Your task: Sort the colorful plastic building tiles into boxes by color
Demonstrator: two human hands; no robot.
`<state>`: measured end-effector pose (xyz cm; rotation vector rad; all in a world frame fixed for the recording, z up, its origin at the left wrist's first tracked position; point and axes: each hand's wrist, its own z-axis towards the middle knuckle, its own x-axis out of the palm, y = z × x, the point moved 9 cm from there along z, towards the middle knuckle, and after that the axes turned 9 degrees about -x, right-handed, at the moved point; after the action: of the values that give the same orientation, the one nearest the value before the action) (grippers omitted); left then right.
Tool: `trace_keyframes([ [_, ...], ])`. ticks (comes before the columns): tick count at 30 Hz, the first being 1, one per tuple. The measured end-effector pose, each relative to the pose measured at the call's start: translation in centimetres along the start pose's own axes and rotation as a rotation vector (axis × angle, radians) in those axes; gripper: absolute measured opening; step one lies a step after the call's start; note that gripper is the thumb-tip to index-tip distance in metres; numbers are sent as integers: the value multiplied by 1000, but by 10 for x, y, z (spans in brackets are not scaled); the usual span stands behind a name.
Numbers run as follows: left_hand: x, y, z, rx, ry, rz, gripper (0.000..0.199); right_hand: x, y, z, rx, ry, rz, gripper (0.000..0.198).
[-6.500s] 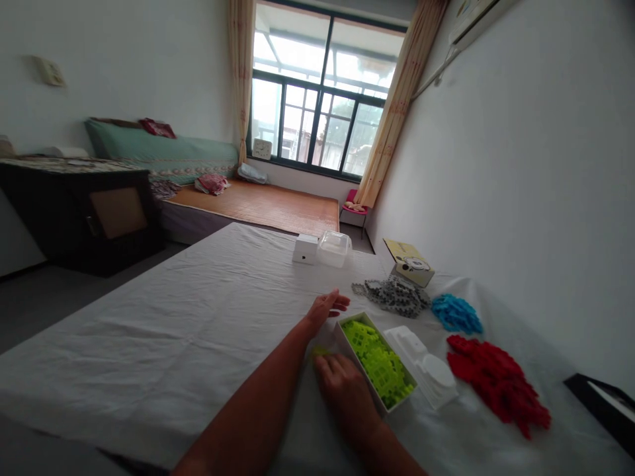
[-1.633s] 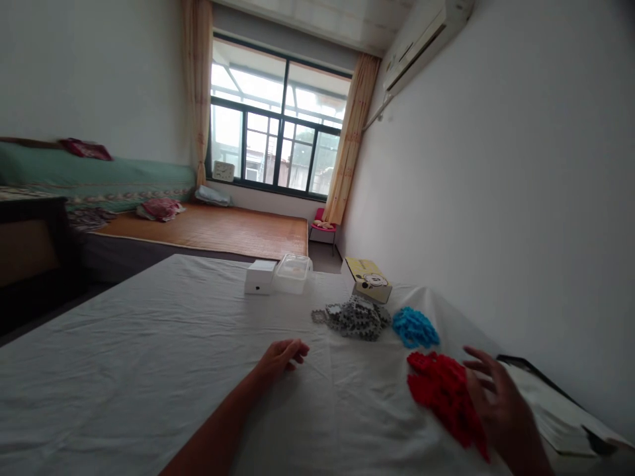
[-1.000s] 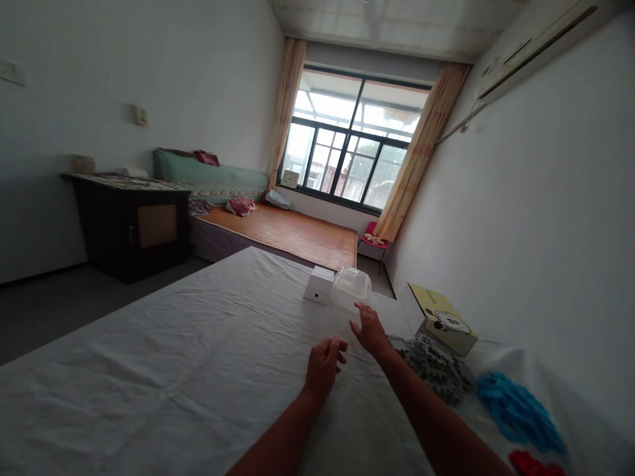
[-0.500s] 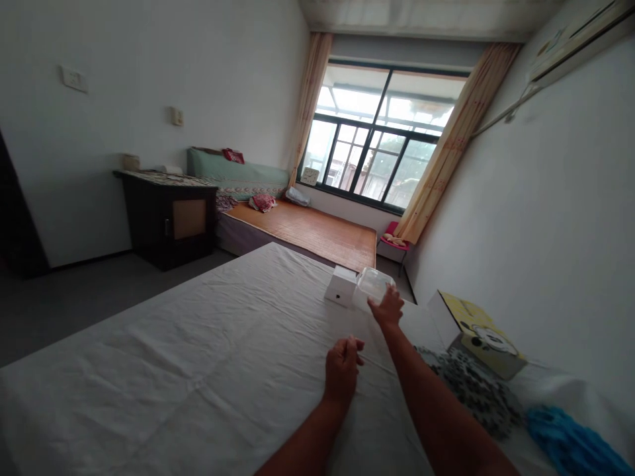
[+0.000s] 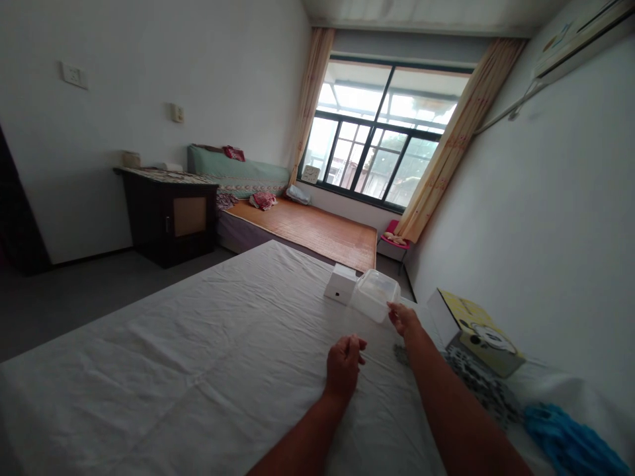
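Observation:
A clear plastic container (image 5: 378, 291) sits on the far part of the white-clothed table, tilted slightly. My right hand (image 5: 404, 318) is at its near right edge, with the fingertips closed on the rim. A small white box (image 5: 340, 283) with a dark logo on its front stands just left of the container. Closer to me, my left hand (image 5: 344, 362) rests low over the white cloth (image 5: 198, 357) with its fingers curled in, and nothing shows in them.
A yellow and white box (image 5: 483, 334) with a panda face stands at the right, beside a grey-black patterned cloth (image 5: 483, 383). A bright blue cloth (image 5: 570, 436) lies near the right corner. Beyond the table are a bed with a woven mat (image 5: 317, 228) and a dark cabinet (image 5: 169, 218).
My right hand has moved from over the container to its near right edge, and its spread fingers have closed on the rim. The container has shifted slightly. My left hand has barely moved.

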<state>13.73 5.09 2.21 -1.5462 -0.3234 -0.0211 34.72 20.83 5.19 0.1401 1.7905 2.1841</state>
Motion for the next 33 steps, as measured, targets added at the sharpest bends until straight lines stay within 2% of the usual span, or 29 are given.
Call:
trace_keyframes([
  [5,-18,-19,2,74,-86,-22,49,-28,-6,-68,177,-1,145,38],
  [9,-45,-28,7,59,-184,-121,50,-54,2,-154,245,65,232,51],
  [11,-52,-28,10,13,-176,-153,49,-66,8,-202,282,141,267,55],
  [13,-47,-26,11,-35,-86,-162,49,-80,13,-246,322,205,270,56],
  [16,-20,-22,4,-86,154,-106,48,-107,23,-293,362,185,194,54],
  [19,10,-17,-12,-115,373,13,45,-130,41,-312,326,70,108,52],
  [21,23,-15,-20,-114,468,71,43,-138,60,-314,271,6,94,54],
  [24,29,-16,-22,-99,525,77,43,-135,92,-311,179,-19,125,58],
  [27,27,-21,-18,-86,515,38,45,-119,128,-308,60,3,177,59],
  [30,18,-33,-13,-49,480,-19,46,-87,160,-310,-63,60,195,54],
  [33,5,-47,-7,-11,443,-136,47,-41,179,-318,-190,150,109,44],
])
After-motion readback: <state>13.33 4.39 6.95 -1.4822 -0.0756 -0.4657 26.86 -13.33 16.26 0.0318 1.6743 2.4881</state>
